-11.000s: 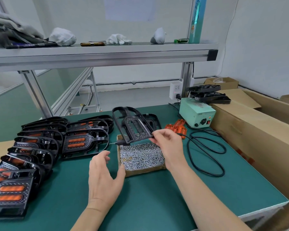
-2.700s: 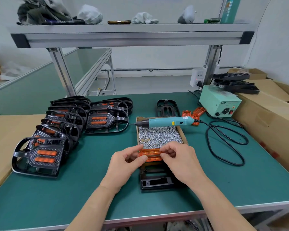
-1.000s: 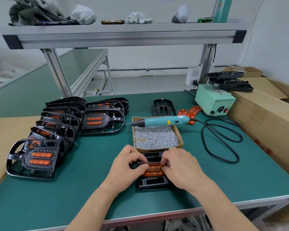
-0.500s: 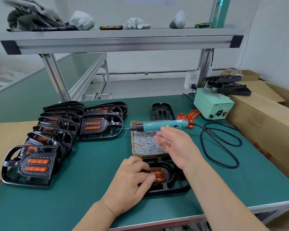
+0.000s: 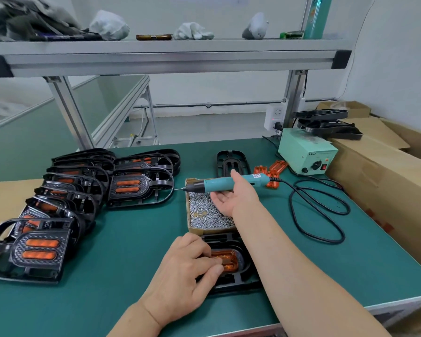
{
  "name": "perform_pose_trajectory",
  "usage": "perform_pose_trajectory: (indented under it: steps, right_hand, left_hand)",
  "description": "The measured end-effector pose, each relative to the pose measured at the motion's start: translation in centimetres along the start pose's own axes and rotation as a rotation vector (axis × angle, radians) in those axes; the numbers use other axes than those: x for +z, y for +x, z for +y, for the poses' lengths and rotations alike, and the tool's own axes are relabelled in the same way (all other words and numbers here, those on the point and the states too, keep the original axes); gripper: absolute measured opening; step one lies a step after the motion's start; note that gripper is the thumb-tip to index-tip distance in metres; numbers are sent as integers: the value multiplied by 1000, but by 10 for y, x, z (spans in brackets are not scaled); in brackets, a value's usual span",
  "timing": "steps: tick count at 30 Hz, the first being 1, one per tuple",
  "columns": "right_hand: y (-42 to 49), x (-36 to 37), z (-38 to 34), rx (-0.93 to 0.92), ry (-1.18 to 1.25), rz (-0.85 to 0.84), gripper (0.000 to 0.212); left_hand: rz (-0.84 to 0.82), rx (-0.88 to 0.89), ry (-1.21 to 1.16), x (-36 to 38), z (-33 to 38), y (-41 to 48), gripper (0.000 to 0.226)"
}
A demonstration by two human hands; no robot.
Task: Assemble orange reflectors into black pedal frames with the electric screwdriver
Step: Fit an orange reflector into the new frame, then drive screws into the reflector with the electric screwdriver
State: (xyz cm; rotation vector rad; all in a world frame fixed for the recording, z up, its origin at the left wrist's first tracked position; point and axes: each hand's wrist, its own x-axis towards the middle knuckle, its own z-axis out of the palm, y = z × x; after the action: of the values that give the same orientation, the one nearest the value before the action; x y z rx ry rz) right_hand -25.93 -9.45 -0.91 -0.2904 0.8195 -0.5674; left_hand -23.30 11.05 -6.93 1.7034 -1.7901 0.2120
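A black pedal frame (image 5: pixel 244 276) lies near the table's front edge with an orange reflector (image 5: pixel 227 259) seated in it. My left hand (image 5: pixel 182 271) rests on the frame, its bent fingertips pressing on the reflector's left part. The teal electric screwdriver (image 5: pixel 216 185) lies across the far rim of the screw box (image 5: pixel 204 231), tip pointing left. My right hand (image 5: pixel 233 193) reaches over the box and takes hold of the screwdriver's body, thumb over the top, fingers underneath.
Finished pedals with orange reflectors are stacked at the left (image 5: pixel 41 249) and centre left (image 5: pixel 136 188). An empty frame (image 5: pixel 231 161) and loose reflectors (image 5: pixel 276 166) lie behind the box. A green power unit (image 5: pixel 306 152), its black cable (image 5: pixel 319 215) and cardboard boxes (image 5: pixel 387 181) fill the right.
My right hand left the reflector and reached forward over the screw box to the screwdriver, now closing around it. My left hand stays pressing on the reflector in the frame.
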Motion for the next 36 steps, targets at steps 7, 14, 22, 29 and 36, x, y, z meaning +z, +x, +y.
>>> perform_pose_trajectory:
  steps: [7, 14, 22, 29, 36]
  right_hand:
    - [0, 0, 6, -87, -16, 75, 52]
    - [-8, -5, -1, -330, 60, 44, 45]
    - [-14, -19, -15, -335, 236, -9, 16]
    - [-22, -26, -18, -286, 332, -116, 18]
    - [-19, -29, -18, -277, 238, -137, 26]
  left_hand:
    - [4, 14, 14, -1, -1, -2, 23]
    - [0, 40, 23, -1, -1, -2, 22]
    - [8, 20, 8, -3, 1, -1, 21]
    - [56, -263, 95, -23, -37, 54, 9]
    - [-488, -239, 540, -11, -57, 108, 32]
